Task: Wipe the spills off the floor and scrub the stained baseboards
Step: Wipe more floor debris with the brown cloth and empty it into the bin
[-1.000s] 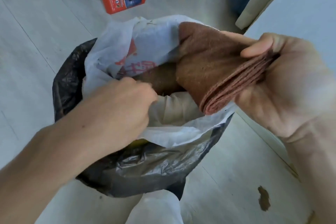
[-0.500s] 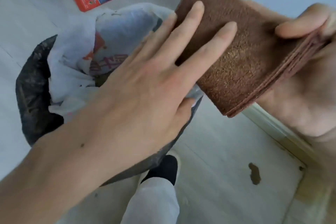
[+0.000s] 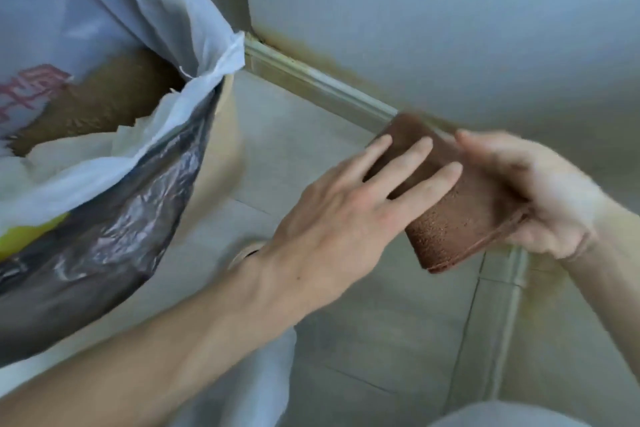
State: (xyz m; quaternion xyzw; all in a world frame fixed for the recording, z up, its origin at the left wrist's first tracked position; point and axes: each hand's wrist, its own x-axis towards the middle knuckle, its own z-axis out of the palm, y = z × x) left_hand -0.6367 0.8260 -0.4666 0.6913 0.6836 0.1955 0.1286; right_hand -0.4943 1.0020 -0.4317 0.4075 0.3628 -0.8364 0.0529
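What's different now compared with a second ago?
The left hand came out of the white plastic bag and now lies flat, fingers straight, on the folded brown cloth. Both hands carried the cloth down toward the stained baseboard. The right hand still grips the cloth.

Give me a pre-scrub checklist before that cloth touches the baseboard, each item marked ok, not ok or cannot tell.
1. Brown cloth folded into a pad: ok.
2. Right hand grips the cloth's edge: ok.
3. Left hand lies flat on the cloth, fingers straight: ok.
4. Stained baseboard in view and unobstructed near the cloth: ok.
5. Cloth damp enough to scrub: cannot tell.
6. Trash bag apart from the hands: ok.
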